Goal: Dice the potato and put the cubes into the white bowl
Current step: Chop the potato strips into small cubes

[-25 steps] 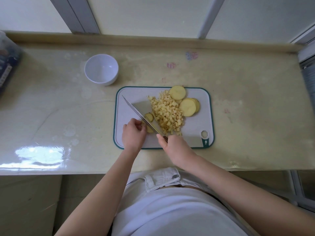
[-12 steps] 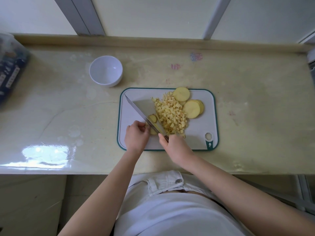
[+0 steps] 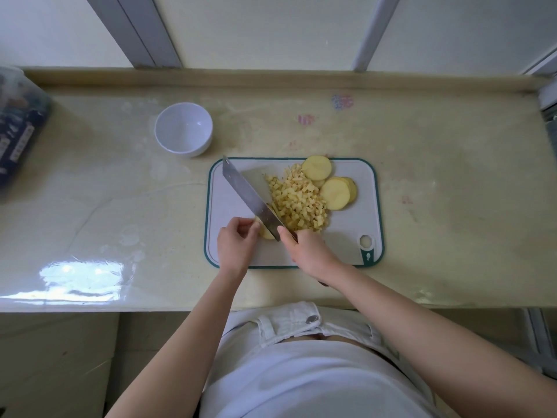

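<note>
On the white cutting board (image 3: 346, 236) with a green rim lies a pile of small potato cubes (image 3: 298, 202). Round potato slices (image 3: 316, 167) and a short stack of slices (image 3: 339, 193) lie at its far right. My left hand (image 3: 236, 247) pins a small potato piece (image 3: 266, 232) near the board's front. My right hand (image 3: 310, 251) grips the handle of a cleaver (image 3: 250, 199), whose blade runs diagonally between the piece and the cubes. The white bowl (image 3: 184, 131) stands empty, beyond the board to the left.
A dark printed package (image 3: 18, 131) lies at the counter's far left edge. The beige counter (image 3: 452, 191) ends at a raised back ledge under the window. Its front edge runs just before my waist.
The cleaver's blade has shifted slightly left over the potato piece held by my left hand. Both hands remain in about the same places on the board.
</note>
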`<act>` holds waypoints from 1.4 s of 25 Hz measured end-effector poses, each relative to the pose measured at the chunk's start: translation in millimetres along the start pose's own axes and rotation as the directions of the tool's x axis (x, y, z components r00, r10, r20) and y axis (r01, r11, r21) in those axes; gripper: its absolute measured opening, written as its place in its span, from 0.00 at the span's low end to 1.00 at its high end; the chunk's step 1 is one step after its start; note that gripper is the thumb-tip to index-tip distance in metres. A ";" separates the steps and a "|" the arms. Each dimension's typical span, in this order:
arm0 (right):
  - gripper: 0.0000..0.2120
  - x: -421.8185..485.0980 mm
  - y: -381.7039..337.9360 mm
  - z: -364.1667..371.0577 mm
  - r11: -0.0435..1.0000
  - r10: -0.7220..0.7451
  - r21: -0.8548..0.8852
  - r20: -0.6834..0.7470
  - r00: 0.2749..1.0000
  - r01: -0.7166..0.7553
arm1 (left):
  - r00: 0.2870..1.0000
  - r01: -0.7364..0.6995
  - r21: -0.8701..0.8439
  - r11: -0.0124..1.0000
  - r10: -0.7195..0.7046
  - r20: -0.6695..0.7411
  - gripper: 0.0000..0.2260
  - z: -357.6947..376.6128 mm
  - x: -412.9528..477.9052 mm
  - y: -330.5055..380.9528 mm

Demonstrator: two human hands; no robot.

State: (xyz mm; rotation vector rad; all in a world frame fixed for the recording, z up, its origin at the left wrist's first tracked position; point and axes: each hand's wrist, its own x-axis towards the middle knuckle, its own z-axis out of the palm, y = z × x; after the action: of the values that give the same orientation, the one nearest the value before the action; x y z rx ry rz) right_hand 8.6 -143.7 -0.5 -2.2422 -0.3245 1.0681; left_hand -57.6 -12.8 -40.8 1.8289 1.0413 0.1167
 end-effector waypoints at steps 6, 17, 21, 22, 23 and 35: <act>0.28 -4.4 -5.1 -3.1 1.000 -0.021 0.007 -0.021 1.000 0.021 | 1.000 0.000 -0.011 1.000 0.000 0.030 0.06 -0.7 1.5 -4.5; 0.27 -35.6 -1.3 -6.8 0.998 0.029 -0.061 0.011 1.000 -0.028 | 0.999 0.043 -0.011 0.999 -0.043 -0.022 0.05 -0.3 -0.7 0.7; 0.29 -37.1 -2.1 -1.0 0.993 0.023 -0.114 0.007 1.000 -0.022 | 0.998 0.051 0.012 0.999 -0.050 -0.022 0.05 0.9 0.1 1.0; 0.29 -37.0 -2.4 0.2 0.993 0.020 -0.120 0.006 1.000 -0.020 | 0.998 0.053 0.021 0.998 -0.052 -0.019 0.05 0.9 0.3 1.2; 0.29 -37.1 -2.9 0.8 0.992 0.018 -0.125 0.005 1.000 -0.017 | 0.998 0.055 0.030 0.998 -0.055 -0.013 0.05 0.7 1.0 1.3; 0.28 -36.6 -9.6 3.9 0.983 0.047 -0.177 -0.010 0.999 -0.048 | 0.996 0.076 0.098 0.992 -0.079 0.031 0.03 -3.5 8.8 2.5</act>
State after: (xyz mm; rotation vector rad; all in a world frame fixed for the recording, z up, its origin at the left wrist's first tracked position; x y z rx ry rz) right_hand -17.4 -151.6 26.1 -2.4211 -0.3785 1.0958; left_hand -52.3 -4.6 -40.1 1.8674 1.1085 -0.0124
